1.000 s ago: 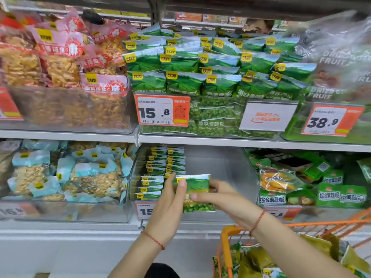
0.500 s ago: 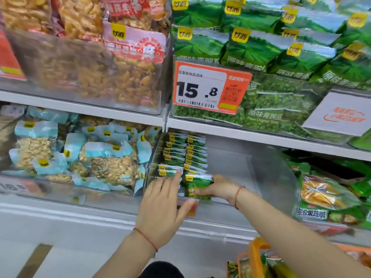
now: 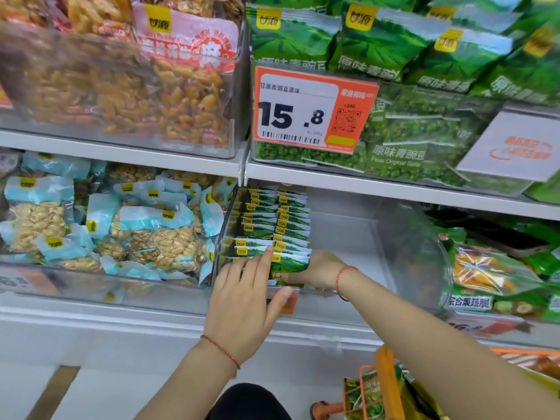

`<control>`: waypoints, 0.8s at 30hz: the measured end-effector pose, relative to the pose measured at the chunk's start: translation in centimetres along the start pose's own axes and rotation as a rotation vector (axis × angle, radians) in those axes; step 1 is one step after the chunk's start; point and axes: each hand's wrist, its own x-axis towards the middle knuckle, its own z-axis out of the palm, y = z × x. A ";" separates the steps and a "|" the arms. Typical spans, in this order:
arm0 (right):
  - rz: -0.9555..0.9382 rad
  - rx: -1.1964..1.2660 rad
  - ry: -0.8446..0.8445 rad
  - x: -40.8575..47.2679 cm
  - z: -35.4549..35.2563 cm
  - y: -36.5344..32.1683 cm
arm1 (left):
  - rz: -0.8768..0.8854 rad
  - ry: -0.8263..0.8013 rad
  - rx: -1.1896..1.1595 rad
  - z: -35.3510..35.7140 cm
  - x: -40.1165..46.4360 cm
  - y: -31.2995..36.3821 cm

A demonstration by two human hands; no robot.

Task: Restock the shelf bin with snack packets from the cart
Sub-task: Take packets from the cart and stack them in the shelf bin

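bright, even shop light falls from above, with only soft shadow under the shelf board (image 3: 394,189). pale glare washes the clear bin fronts (image 3: 91,280) at the near left. the price tag (image 3: 315,112) reads sharp in the middle; the far left and right edges smear with motion blur, and straight lines bow from the wide lens.

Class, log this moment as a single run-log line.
left hand: fingers straight, steadying packet rows | right hand: seating green packet upright in clear bin
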 end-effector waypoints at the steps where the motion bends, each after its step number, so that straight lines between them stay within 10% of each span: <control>1: -0.014 0.048 -0.006 -0.1 0.0 0.1 | 0.001 -0.002 0.001 0.0 0.0 0.0; 16: 0.090 0.114 -0.031 -1.1 -0.9 0.8 | -0.001 -0.044 0.015 -0.4 0.0 0.0; 24: -0.042 0.136 0.312 -5.8 -3.2 2.8 | -0.017 -0.074 -0.073 -1.3 0.2 0.2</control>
